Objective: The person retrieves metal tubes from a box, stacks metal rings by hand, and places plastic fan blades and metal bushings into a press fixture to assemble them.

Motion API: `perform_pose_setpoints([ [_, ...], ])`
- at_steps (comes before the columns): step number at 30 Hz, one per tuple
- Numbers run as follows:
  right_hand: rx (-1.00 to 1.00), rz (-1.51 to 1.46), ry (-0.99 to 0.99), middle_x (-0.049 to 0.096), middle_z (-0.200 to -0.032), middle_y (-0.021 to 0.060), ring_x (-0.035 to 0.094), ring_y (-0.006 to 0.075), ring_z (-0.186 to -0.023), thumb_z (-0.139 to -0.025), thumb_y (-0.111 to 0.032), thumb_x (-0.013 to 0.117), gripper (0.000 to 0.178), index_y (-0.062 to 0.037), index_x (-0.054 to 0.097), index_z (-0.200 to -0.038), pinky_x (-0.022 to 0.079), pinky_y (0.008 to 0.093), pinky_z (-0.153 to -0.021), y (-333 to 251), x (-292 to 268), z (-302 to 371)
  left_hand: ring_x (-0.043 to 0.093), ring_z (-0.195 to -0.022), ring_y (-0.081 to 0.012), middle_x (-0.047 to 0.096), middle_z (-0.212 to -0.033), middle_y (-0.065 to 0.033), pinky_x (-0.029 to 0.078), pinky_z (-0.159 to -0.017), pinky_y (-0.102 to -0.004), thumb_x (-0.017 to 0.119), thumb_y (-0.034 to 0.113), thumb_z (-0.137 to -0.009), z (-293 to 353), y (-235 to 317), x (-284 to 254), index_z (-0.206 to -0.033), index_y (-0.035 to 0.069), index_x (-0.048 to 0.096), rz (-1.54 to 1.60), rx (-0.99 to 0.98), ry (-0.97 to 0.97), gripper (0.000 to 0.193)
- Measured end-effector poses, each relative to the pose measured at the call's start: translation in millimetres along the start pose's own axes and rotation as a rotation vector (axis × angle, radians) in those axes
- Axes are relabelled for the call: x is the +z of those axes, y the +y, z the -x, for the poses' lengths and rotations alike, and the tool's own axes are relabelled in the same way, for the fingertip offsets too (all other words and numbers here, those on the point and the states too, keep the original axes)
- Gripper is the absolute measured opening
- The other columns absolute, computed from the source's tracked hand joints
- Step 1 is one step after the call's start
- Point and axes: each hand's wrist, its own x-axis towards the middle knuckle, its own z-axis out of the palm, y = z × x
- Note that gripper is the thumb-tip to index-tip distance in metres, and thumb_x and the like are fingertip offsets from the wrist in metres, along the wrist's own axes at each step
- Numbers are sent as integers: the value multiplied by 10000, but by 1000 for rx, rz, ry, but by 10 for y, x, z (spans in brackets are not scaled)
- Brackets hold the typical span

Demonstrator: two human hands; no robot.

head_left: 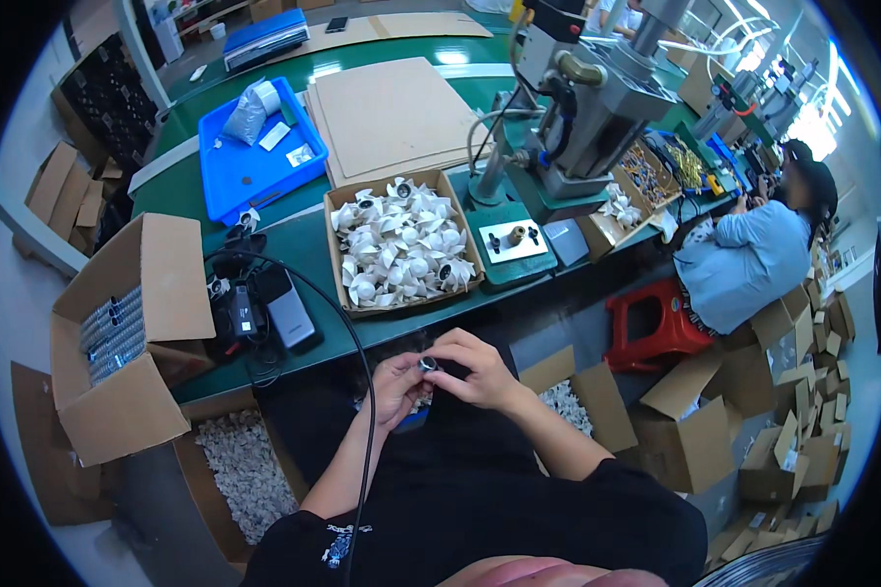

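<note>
Over my lap, at the front edge of the green bench, my left hand [394,385] and my right hand [472,370] meet. Both pinch a small round part [428,363], dark with a shiny metal rim; the fingers hide much of it. Just beyond my hands, an open cardboard box [339,199] on the bench holds many white bladed impellers [401,240], a few showing dark round centres. Beneath my hands, partly covered by them, a bit of a blue container [414,421] with small pale pieces shows.
A press machine [597,108] stands on the bench, right of the impeller box. A black cable [347,313] hangs past my left forearm. Left are a blue tray [227,201] and a carton [176,279] of metal parts. A person [768,249] sits at far right by a red stool [661,328].
</note>
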Motion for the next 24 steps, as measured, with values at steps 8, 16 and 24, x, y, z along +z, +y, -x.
perform_pose_setpoints([
  [8, 173, 377, 515, 614, -856, 96, 594, 153, -730, -742, -61, 750, 223, 13, 667, -935, 483, 286, -637, -6, -752, -460, 575, -733, -122, 673, -950, -100, 480, -683, -272, 664, 166, -918, 45, 148, 2, -1095, 2, 635, 23, 65, 137, 243],
  [16, 357, 531, 416, 625, -805, 109, 599, 173, -687, -766, -153, 758, 287, 55, 682, -948, 489, 297, -647, 237, -1121, -793, 571, -722, -119, 676, -960, -110, 471, -666, -272, 667, 141, -913, 117, 109, -143, -1081, 12, 643, 73, 61, 219, 214],
  [24, 577, 500, 309, 651, -783, 143, 619, 208, -707, -746, -233, 769, 364, 73, 673, -920, 502, 326, -689, 234, -1240, -895, 577, -752, -129, 664, -998, -133, 493, -689, -278, 632, 133, -939, 116, 101, -347, -1126, 7, 619, 109, 46, 208, 226],
])
